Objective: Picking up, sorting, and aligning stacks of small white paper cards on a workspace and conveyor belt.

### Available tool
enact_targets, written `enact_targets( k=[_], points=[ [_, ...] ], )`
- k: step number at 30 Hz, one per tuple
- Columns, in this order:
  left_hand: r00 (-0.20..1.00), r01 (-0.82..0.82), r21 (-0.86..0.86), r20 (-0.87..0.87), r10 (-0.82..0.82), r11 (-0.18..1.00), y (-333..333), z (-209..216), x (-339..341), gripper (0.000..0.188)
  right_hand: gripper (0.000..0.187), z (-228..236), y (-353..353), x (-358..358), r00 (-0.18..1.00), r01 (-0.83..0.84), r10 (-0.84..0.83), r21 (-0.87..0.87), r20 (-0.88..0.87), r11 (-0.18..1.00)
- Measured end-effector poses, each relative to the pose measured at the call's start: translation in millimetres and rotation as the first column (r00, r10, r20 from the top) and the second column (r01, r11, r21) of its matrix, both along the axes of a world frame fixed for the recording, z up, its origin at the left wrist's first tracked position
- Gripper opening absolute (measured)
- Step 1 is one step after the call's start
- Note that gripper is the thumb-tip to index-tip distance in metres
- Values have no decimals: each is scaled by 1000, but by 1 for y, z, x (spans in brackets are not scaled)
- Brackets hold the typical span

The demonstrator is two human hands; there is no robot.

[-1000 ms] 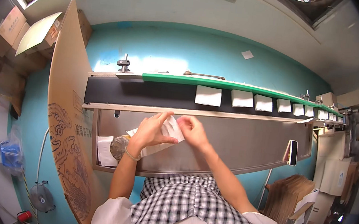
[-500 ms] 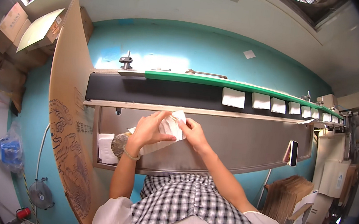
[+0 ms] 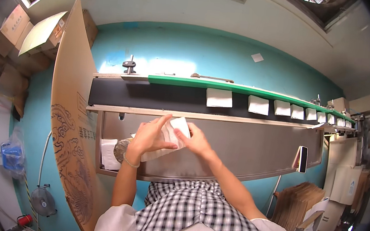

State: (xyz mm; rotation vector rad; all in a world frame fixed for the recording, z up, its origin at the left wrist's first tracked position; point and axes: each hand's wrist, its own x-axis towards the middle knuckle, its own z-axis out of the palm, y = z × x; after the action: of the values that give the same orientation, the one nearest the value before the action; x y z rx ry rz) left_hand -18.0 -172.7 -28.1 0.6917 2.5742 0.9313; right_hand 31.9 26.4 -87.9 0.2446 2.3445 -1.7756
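Nearest to me is the checked apron, with both forearms reaching past it over the brown, flat-surfaced table. The left hand grips the left part of the white paper stack, thumb along the lower side and index finger extended toward the upper side. The right hand pinches the right side: I see the thumb pressed on the face, but the other fingers are partly hidden behind.

The stack is positioned above the table, between the two hands. It is plain white, thin and flat, with a tilted upper end that shows a straight edge and corners. Shading runs across its face near the left palm. I cannot tell how many layers it has.

Beside the left wrist sits a rounded, mottled grey object; just left of it lies a white paper pile. Beyond the hands runs a black belt, carrying a spaced row of folded white packets. Behind the belt are a green rail and the teal wall.
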Motion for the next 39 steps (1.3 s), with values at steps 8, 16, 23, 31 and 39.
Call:
enact_targets(
  k=[8,16,23,31,39],
  points=[
    [997,-30,-71,71,35,997,-12,14,2,82,32,-21,11,1,989,18,18,-242,148,970],
    [998,-21,-62,60,25,998,-10,13,1,85,31,-16,29,-45,908,412,-305,-473,289,779],
    [998,-5,-56,64,9,998,-23,10,2,85,48,8,-33,-8,996,-27,39,-161,75,987],
    [991,-64,-210,-127,38,976,-25,21,16,80,21,-30,6,-24,961,200,-103,-386,257,901],
    [935,-351,66,84,345,934,-12,58,104,43,51,-5,-43,-16,993,-6,29,-200,111,980]
  ],
)
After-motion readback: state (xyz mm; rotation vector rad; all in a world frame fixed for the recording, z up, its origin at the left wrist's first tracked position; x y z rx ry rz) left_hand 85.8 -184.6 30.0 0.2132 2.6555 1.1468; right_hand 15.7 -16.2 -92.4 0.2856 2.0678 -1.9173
